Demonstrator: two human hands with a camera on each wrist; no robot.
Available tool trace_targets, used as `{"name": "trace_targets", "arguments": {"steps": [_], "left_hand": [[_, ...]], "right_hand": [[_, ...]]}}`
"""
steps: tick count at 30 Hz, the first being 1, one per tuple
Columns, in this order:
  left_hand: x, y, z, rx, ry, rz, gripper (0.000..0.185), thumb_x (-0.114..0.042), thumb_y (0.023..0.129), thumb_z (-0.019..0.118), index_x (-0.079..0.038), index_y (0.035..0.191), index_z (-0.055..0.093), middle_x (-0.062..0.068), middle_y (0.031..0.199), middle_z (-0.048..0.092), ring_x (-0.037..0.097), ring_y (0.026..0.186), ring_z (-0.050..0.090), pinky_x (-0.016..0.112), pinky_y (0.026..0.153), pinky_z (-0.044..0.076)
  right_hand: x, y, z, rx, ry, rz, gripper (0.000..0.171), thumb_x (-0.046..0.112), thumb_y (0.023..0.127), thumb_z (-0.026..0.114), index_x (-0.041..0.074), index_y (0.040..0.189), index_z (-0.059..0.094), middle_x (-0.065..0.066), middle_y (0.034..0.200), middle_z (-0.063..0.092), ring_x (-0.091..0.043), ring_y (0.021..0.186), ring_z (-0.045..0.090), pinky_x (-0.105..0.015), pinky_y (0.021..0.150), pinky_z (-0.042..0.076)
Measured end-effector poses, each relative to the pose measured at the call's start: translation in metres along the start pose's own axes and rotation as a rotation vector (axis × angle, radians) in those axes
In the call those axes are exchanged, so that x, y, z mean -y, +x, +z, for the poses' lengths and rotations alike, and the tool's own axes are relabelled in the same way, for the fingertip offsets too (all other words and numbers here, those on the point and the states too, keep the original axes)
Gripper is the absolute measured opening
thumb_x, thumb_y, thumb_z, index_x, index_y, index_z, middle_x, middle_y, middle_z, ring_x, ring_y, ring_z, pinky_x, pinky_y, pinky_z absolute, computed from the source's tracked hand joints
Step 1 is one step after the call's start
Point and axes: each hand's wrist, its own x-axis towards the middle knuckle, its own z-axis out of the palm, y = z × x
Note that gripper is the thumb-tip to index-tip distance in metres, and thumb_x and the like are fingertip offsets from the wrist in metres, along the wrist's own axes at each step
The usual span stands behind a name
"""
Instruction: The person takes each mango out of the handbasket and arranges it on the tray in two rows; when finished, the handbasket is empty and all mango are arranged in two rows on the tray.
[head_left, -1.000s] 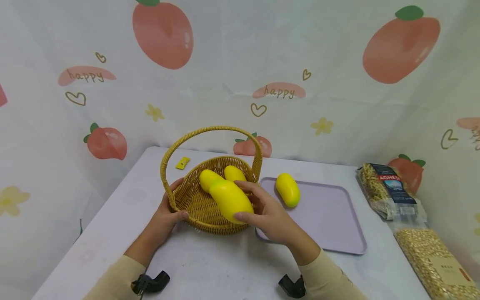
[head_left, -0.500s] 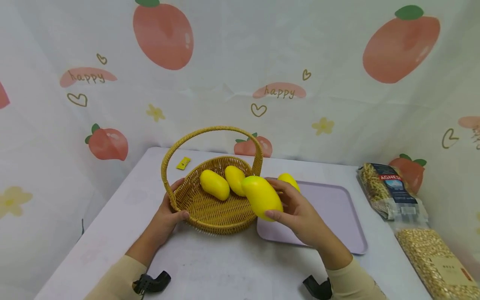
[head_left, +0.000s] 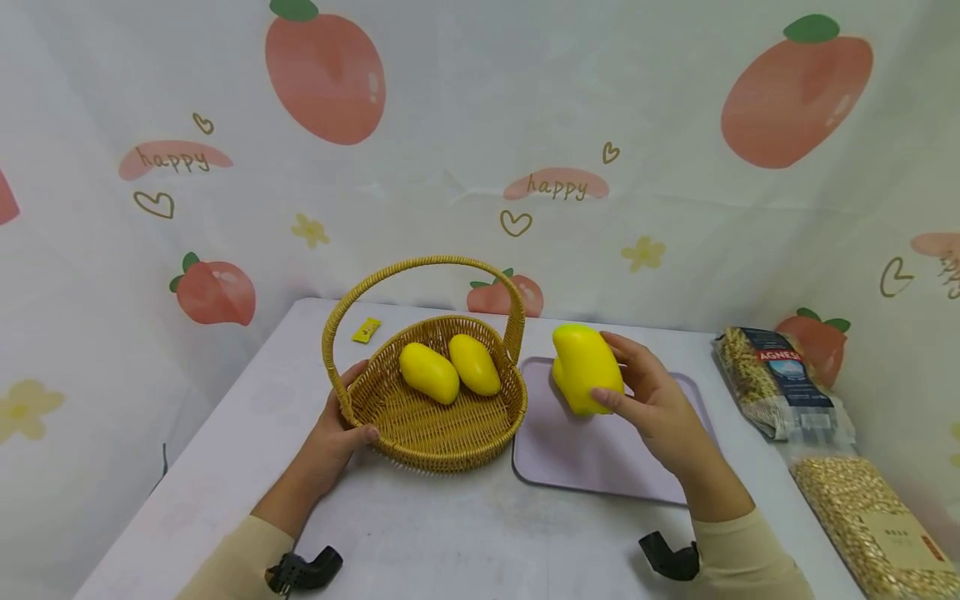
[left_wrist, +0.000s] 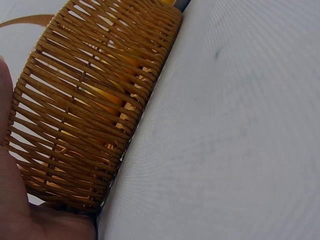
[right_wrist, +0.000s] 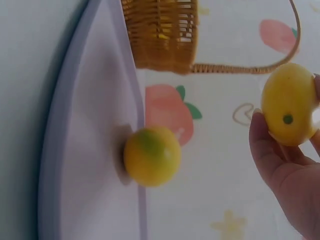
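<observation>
Right of centre, a yellow mango [head_left: 588, 367] is held at the fingertips of the right grip [head_left: 656, 404], above the tray [head_left: 577, 462]. At centre-left, the basket [head_left: 442, 429] is clasped by the left grip [head_left: 336, 442], most fingers apparently hidden behind.

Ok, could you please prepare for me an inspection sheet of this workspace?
Surface: white table, with a faint dark mark.
Job's things: wicker basket containing two yellow fruits; third fruit held above purple tray; fourth fruit on tray.
Clutter: small yellow packet, blue-labelled bag, grain bag.
Hands: left hand grips basket's side; right hand holds third fruit.
Cables: thin dark line near table's left edge; cannot tell whether cable.
Surroundings: printed cloth with fruit pictures and "happy".
</observation>
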Motion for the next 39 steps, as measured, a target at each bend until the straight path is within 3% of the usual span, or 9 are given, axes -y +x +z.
{"name": "trace_targets", "arguments": {"steps": [13, 21, 29, 34, 39], "left_hand": [[-0.001, 0.001, 0.0, 0.015, -0.02, 0.017, 0.091, 0.005, 0.086, 0.067, -0.032, 0.153, 0.018, 0.003, 0.155, 0.018, 0.032, 0.138, 0.023, 0.022, 0.102, 0.032], [0.0, 0.001, 0.0, 0.015, -0.022, 0.017, 0.09, 0.007, 0.087, 0.065, -0.032, 0.153, 0.017, 0.003, 0.155, 0.017, 0.031, 0.138, 0.023, 0.022, 0.102, 0.032], [0.001, 0.001, -0.001, 0.02, -0.027, 0.023, 0.09, 0.008, 0.087, 0.064, -0.032, 0.153, 0.017, 0.002, 0.155, 0.016, 0.032, 0.138, 0.023, 0.023, 0.102, 0.032], [0.001, 0.001, 0.0, 0.011, -0.01, 0.019, 0.09, 0.007, 0.086, 0.065, -0.032, 0.153, 0.017, 0.0, 0.155, 0.016, 0.03, 0.138, 0.023, 0.022, 0.102, 0.032], [0.002, 0.001, -0.001, 0.016, -0.01, 0.026, 0.09, 0.007, 0.087, 0.065, -0.031, 0.153, 0.017, 0.002, 0.155, 0.017, 0.032, 0.138, 0.023, 0.023, 0.102, 0.033]], "right_hand": [[-0.029, 0.002, -0.04, -0.154, 0.003, 0.069, 0.062, 0.011, 0.094, 0.061, 0.02, 0.149, 0.033, -0.014, 0.138, 0.037, -0.03, 0.109, 0.051, -0.026, 0.08, 0.051], [-0.052, -0.001, -0.056, -0.165, -0.025, 0.2, 0.065, 0.025, 0.094, 0.062, 0.017, 0.15, 0.029, -0.021, 0.141, 0.036, -0.026, 0.11, 0.052, -0.028, 0.079, 0.052], [-0.074, -0.004, -0.065, -0.182, -0.096, 0.354, 0.077, 0.034, 0.091, 0.066, 0.013, 0.152, 0.024, -0.023, 0.141, 0.034, -0.033, 0.114, 0.044, -0.026, 0.079, 0.05], [-0.08, -0.004, -0.068, -0.182, -0.213, 0.475, 0.081, 0.041, 0.089, 0.066, 0.011, 0.152, 0.023, -0.025, 0.143, 0.033, -0.038, 0.119, 0.038, -0.036, 0.09, 0.043], [-0.08, -0.004, -0.068, -0.17, -0.252, 0.57, 0.084, 0.044, 0.09, 0.064, 0.009, 0.152, 0.02, -0.028, 0.144, 0.029, -0.042, 0.124, 0.035, -0.051, 0.097, 0.037]]}}
